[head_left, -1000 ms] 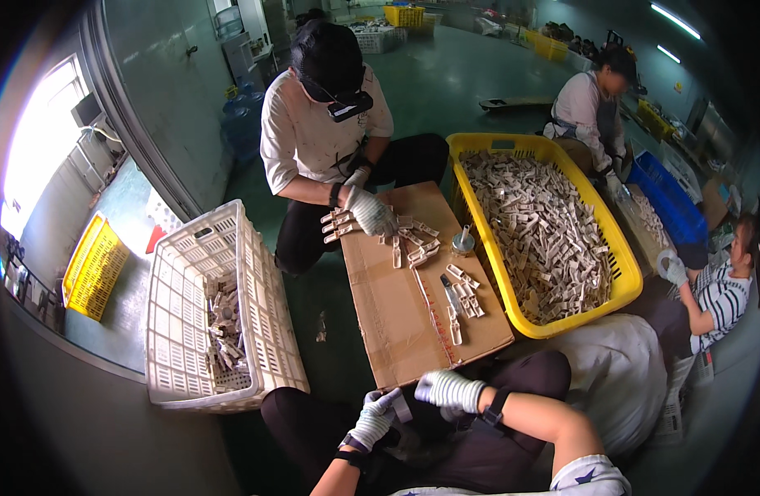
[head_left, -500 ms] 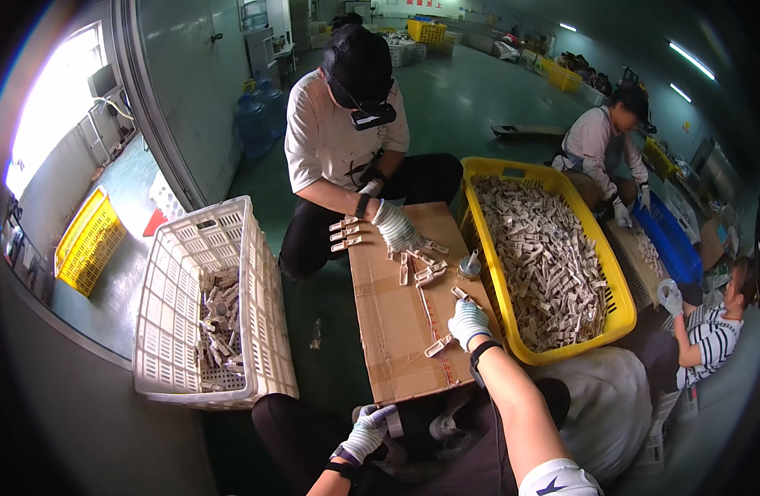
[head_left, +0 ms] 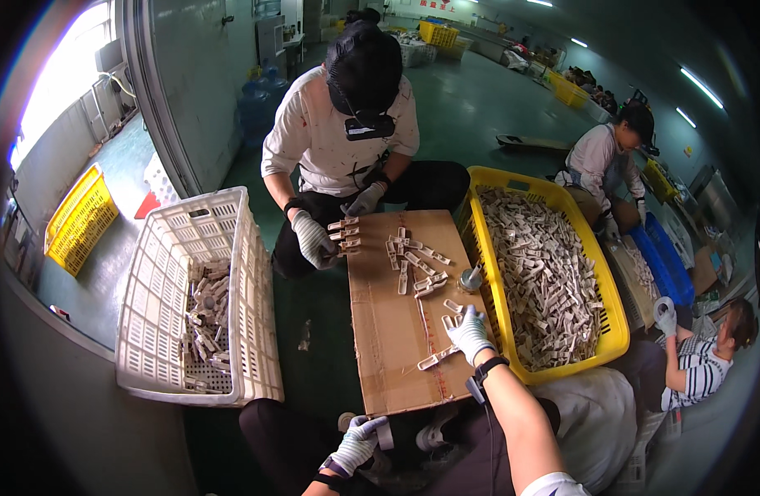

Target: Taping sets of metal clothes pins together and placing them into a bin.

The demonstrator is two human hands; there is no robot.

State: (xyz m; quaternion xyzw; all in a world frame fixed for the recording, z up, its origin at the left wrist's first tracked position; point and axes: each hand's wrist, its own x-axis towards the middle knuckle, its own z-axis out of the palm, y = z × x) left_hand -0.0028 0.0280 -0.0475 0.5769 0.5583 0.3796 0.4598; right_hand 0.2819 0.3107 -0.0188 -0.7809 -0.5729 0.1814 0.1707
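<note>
My right hand, in a striped pale glove, closes its fingertips on a beige plastic clip low over the right side of the cardboard. Another clip lies just left of that hand. My left hand, gloved too, is curled beside the near edge of the cardboard. A whitish piece shows at its fingers, its kind unclear. Several loose clips are scattered across the middle. Across from me, a co-worker's gloved hand touches a row of clips at the far left edge.
A small pot with a stick stands on the cardboard's right side. Beyond it is a yellow crate heaped with clips. On the left stands a white perforated crate, partly filled. Two other people work at the right near a blue crate.
My right hand has moved slightly down with its clip. The co-worker's hand has gone from the loose clips to the row at the left edge. My head view has shifted slightly.
</note>
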